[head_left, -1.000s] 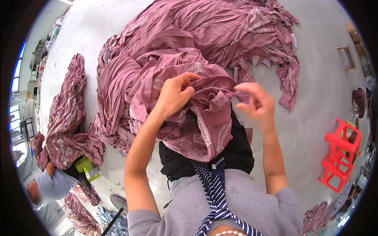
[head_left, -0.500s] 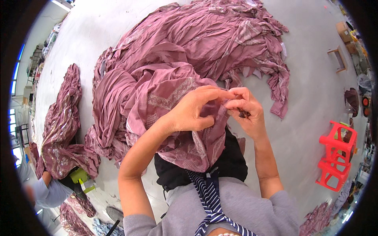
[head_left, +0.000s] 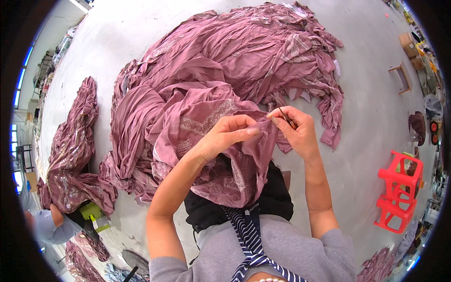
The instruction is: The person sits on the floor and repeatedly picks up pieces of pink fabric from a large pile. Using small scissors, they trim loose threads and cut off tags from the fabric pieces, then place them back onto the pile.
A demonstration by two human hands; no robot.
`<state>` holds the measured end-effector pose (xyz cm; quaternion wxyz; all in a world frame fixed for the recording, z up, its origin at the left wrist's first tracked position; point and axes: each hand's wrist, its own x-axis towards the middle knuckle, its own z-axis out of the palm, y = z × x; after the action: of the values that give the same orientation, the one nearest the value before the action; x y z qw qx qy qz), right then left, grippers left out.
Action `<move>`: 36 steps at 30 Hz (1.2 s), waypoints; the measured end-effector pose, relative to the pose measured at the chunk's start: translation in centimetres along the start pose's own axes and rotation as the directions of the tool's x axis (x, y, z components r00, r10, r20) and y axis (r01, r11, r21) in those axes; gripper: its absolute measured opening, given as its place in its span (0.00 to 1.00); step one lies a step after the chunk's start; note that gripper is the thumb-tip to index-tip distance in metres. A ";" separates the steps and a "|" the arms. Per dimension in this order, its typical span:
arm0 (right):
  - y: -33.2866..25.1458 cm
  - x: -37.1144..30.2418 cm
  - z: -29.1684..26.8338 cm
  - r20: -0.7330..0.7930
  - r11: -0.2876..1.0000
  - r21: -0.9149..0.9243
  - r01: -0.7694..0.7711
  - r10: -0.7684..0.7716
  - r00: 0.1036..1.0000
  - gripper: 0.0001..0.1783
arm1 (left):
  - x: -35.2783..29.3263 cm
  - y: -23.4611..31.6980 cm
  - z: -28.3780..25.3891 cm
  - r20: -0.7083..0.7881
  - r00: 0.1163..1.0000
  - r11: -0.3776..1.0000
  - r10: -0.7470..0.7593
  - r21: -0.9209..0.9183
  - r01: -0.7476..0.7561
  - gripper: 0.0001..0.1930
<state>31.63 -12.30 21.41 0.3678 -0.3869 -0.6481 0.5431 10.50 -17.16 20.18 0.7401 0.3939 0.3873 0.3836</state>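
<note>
A large mauve cloth [head_left: 206,117] with pale woven borders lies over my lap and spreads across the floor ahead. My left hand [head_left: 225,136] pinches part of it between thumb and fingers above my lap. My right hand [head_left: 298,134] is closed, its thumb and forefinger meeting at the cloth's raised edge. A slim dark tool, seemingly small thread snips [head_left: 285,116], is tucked in the right hand's fingers; the palm hides most of it. Whether the right fingertips also pinch a thread is too small to tell.
Red plastic stools [head_left: 399,190] stand at the right, with a small wooden frame [head_left: 400,79] farther back. At left, another person's arm [head_left: 56,218] is beside a second mauve cloth heap [head_left: 73,150] and a green stool [head_left: 94,214]. Cardboard boxes [head_left: 408,44] sit far right.
My right hand has turned, and the dark tool now points up past its fingers. My hands have drawn slightly apart, and the left has lowered, its fingers closing together on the cloth.
</note>
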 end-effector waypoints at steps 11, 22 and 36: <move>-0.1 -2.0 0.1 -0.026 0.889 -0.389 0.243 -0.274 0.961 0.14 | -0.6 -1.5 0.1 -0.140 0.987 0.893 -0.080 -0.451 0.008 0.08; 0.1 -1.5 0.9 0.045 0.877 -0.387 0.283 -0.289 0.956 0.14 | -0.7 -0.8 0.5 -0.179 0.980 0.940 -0.091 -0.340 0.025 0.08; 1.8 0.8 -0.3 0.277 0.976 0.082 -0.201 0.172 0.945 0.14 | -1.3 0.3 0.3 -0.194 0.981 0.988 -0.006 -0.156 -0.024 0.04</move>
<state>31.79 -11.27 19.74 0.2440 -0.3487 -0.6218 0.6575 10.19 -18.22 20.96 0.7259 0.2969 0.4242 0.4528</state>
